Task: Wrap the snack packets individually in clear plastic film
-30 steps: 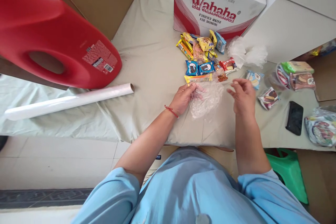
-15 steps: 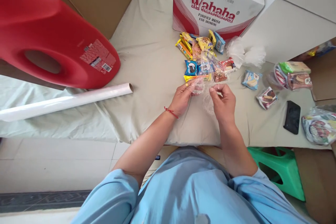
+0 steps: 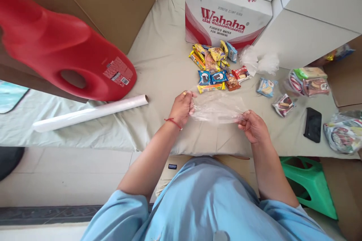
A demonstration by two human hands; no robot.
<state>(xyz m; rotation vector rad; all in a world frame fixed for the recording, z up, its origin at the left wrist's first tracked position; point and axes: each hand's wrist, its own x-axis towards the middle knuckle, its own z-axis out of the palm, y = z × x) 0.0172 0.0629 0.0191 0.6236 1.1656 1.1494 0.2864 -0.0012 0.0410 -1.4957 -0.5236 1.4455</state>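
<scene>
A clear plastic bag is stretched between my two hands above the covered surface. My left hand, with a red string at the wrist, pinches its left end. At the other end, the fingers of my right hand are closed on the film. Just beyond the bag lie small wrapped snacks: blue packets, a yellow bar packet, a brown packet and a red one. Behind these is a heap of yellow packets.
A red jug and a white film roll lie left. A Wahaha carton stands at the back. To the right are crumpled clear bags, loose snacks, a bagged bundle, a black phone and a green stool below.
My hands have moved apart, pulling the bunched clear bag out wide between them. The view has shifted slightly, and the snacks behind the bag now show more plainly.
</scene>
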